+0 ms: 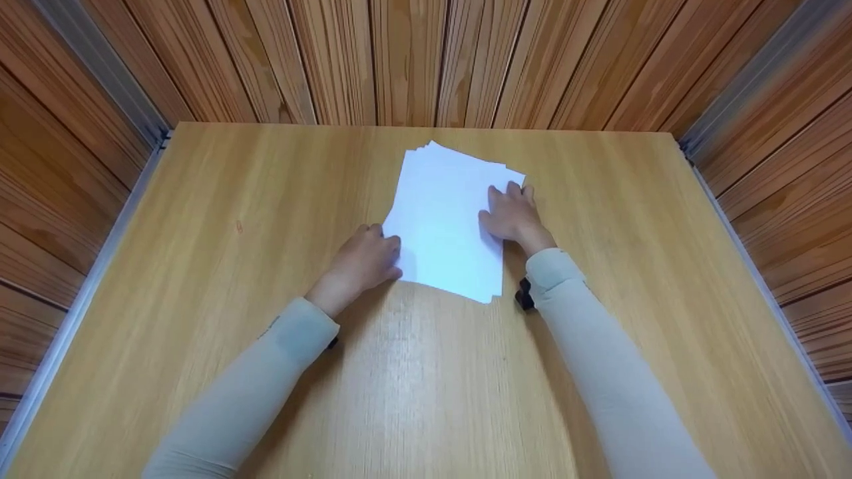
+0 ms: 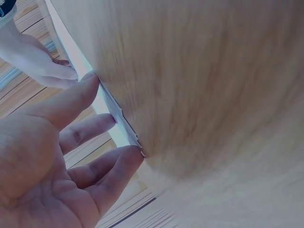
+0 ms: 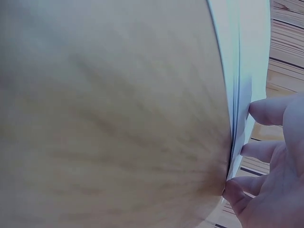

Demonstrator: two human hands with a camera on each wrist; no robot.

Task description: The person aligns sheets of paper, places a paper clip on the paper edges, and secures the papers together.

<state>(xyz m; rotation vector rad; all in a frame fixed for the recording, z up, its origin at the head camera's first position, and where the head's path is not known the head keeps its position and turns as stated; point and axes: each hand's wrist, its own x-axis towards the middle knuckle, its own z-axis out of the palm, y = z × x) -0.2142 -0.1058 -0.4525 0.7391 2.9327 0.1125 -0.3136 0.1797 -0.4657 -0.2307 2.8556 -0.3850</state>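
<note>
A loose stack of white paper sheets [image 1: 446,219] lies on the wooden table, its corners fanned out unevenly. At its left edge is my left hand [image 1: 369,256]; in the left wrist view the thumb and fingertips [image 2: 128,154] touch the edges of the sheets. My right hand [image 1: 514,214] rests over the upper right side of the stack, fingers spread. Seen from the right wrist, its fingertips [image 3: 259,111] meet the side of the layered sheets [image 3: 237,71], whose edges do not line up.
Around the stack stretches the light wooden tabletop [image 1: 266,173]. Wood-plank walls [image 1: 406,60] stand behind it and on both sides, with grey metal rails [image 1: 80,293] along the side edges. A small black device [image 1: 524,295] shows under the right wrist.
</note>
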